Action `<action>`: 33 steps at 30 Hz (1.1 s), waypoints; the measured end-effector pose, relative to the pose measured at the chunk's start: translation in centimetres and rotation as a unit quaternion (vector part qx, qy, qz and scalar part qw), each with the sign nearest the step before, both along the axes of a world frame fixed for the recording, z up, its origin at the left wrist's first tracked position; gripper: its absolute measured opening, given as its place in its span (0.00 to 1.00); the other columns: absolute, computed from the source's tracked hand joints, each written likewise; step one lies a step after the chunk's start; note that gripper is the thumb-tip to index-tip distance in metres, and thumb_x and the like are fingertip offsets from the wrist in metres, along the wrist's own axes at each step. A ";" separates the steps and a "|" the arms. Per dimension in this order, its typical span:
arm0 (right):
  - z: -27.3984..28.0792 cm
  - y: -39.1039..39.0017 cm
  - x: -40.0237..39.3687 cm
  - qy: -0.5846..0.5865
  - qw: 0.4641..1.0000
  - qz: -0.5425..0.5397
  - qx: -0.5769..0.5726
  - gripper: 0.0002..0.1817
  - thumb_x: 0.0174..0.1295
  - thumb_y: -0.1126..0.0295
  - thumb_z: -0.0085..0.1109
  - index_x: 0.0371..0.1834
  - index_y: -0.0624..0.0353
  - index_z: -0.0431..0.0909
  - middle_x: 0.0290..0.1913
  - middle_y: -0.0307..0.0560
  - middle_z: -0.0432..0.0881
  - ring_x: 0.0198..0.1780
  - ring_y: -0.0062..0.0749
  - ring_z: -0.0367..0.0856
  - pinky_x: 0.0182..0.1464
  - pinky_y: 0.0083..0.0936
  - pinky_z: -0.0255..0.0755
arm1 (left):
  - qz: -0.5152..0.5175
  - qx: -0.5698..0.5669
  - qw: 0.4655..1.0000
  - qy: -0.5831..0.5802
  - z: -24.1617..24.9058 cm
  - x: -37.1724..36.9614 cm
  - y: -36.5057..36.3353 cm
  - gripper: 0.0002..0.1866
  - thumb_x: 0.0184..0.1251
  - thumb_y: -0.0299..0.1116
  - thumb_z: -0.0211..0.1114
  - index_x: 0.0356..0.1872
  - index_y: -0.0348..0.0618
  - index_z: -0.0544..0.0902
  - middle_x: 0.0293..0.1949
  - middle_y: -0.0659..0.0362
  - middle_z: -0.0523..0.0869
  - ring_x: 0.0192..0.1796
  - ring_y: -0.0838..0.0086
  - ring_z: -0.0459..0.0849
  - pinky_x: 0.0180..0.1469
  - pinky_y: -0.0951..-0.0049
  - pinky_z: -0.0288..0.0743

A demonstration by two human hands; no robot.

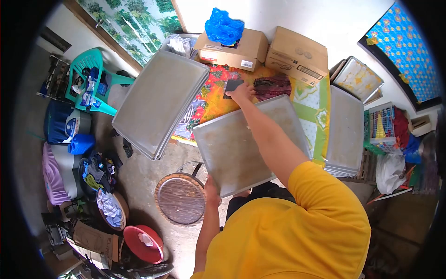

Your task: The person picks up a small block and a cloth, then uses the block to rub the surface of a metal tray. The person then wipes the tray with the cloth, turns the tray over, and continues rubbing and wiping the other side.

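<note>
A grey metal tray point(251, 144) lies tilted before me, its far right part over the patterned tablecloth point(218, 100). My left hand point(212, 189) grips the tray's near left edge, thumb along the rim. Beyond the tray my right hand point(242, 92) reaches over it to a small dark flat piece point(232, 86) on the cloth, fingers closed at its right side. Just right of that hand lies a dark red patterned cloth point(273, 87). Stacked trays point(160, 97) rest at the table's left side.
Two cardboard boxes point(296, 53) stand at the table's back, with a blue plastic bag point(224, 26) on the left one. More trays point(346, 130) are stacked at the right. A round wooden stool point(180, 199) stands near my left hand. A red basin point(143, 244) sits at lower left.
</note>
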State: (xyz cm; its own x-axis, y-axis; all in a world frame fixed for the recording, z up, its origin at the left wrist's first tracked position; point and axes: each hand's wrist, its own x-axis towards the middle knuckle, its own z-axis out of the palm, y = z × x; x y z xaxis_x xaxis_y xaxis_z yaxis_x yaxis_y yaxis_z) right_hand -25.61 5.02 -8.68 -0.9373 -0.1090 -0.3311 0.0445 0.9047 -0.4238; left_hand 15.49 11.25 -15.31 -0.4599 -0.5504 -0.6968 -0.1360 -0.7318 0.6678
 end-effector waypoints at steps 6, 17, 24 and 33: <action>-3.4 2.3 -3.9 0.000 0.977 0.088 -0.195 0.41 0.46 0.63 0.71 0.63 0.70 0.64 0.58 0.66 0.74 0.59 0.51 0.76 0.61 0.35 0.71 | -0.005 0.017 1.000 0.010 -0.9 -1.1 0.6 0.30 0.77 0.51 0.46 0.65 0.34 0.69 0.62 0.51 0.75 0.63 0.62 0.74 0.66 0.62 0.65; 2.4 28.7 -10.1 0.026 0.980 0.076 -0.183 0.25 0.56 0.66 0.63 0.58 0.59 0.74 0.46 0.51 0.84 0.44 0.37 0.84 0.42 0.34 0.77 | -0.038 0.062 0.989 0.130 -0.1 -7.2 6.9 0.32 0.78 0.54 0.41 0.66 0.35 0.66 0.64 0.53 0.74 0.63 0.63 0.74 0.65 0.62 0.67; 1.1 30.0 -8.6 0.215 0.958 0.042 0.184 0.31 0.57 0.51 0.63 0.59 0.57 0.69 0.53 0.51 0.78 0.55 0.48 0.77 0.53 0.47 0.70 | -0.174 -0.228 0.951 -0.115 -1.2 -9.6 3.5 0.35 0.71 0.49 0.55 0.70 0.34 0.59 0.55 0.47 0.77 0.54 0.63 0.78 0.54 0.64 0.72; -0.3 26.9 -5.8 0.176 0.973 0.021 0.145 0.37 0.52 0.47 0.68 0.59 0.56 0.67 0.55 0.49 0.75 0.58 0.44 0.73 0.54 0.46 0.67 | -0.315 -0.387 0.847 -0.186 0.0 -12.5 -1.2 0.52 0.62 0.34 0.63 0.75 0.44 0.32 0.51 0.37 0.81 0.51 0.50 0.83 0.57 0.59 0.72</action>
